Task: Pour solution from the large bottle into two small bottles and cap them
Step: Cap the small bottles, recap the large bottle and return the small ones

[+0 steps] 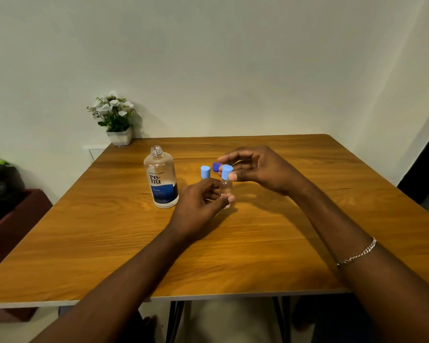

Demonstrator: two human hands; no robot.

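The large clear bottle [162, 178] with a blue label stands uncapped on the wooden table [109, 243], left of centre. Its dark blue cap [216, 166] lies behind the small bottles. One small bottle with a light blue cap [205, 172] stands just behind my left hand. My left hand [201, 209] grips the body of the nearer small clear bottle [226, 188]. My right hand [255, 169] has thumb and fingers at that bottle's light blue cap [226, 171]; the cap sits on its neck.
A small white pot of white flowers [117, 120] stands at the table's back left corner against the wall. A dark red piece of furniture with bags [3, 194] is left of the table. The wall corner is close on the right.
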